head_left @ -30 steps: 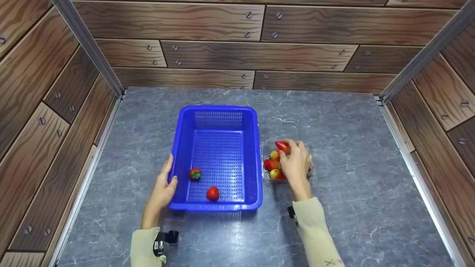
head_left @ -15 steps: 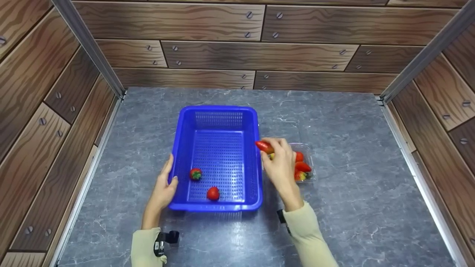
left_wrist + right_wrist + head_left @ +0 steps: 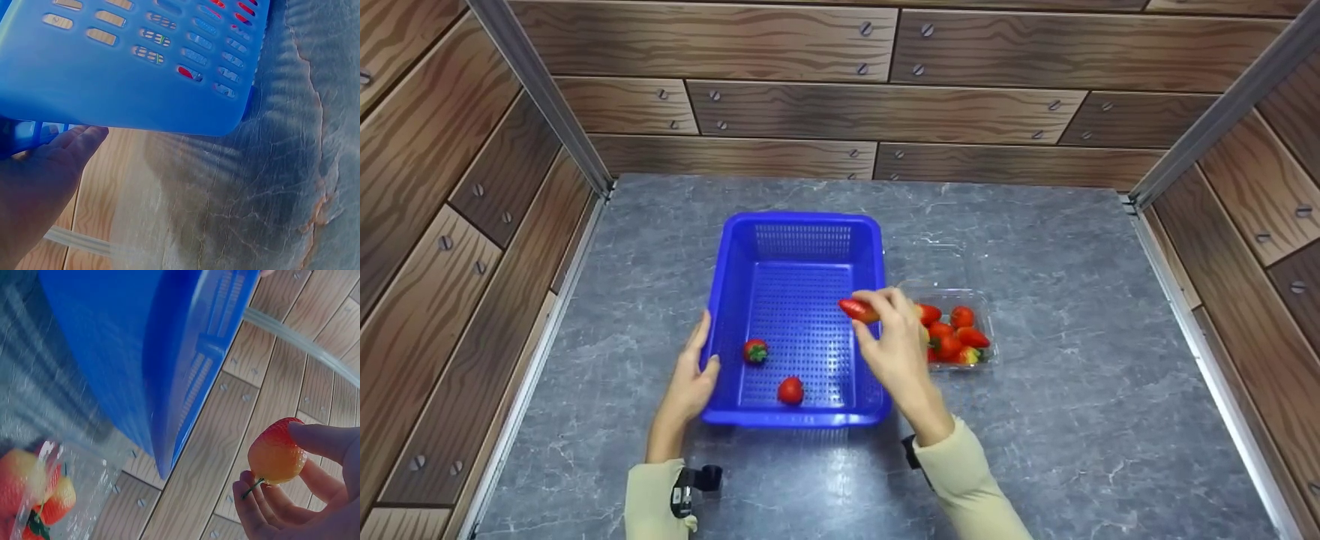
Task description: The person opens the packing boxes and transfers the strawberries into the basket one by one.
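R hand (image 3: 896, 345) had a berry (image 3: 855, 309) pinched btwn thumb & fingers, up over the R side of the tub (image 3: 799, 418). The berry stuck out L of that hand, long way side to side, tip L. L hand (image 3: 694, 379) was farther off, straight fingers on the tub's L side. The berry was shiny red, yellow-orange nr its thin green stalk (image 3: 252, 488). 2 berries (image 3: 790, 391) lay in the tub, L of R hand; a clear box (image 3: 991, 330) w/ more was to its R.
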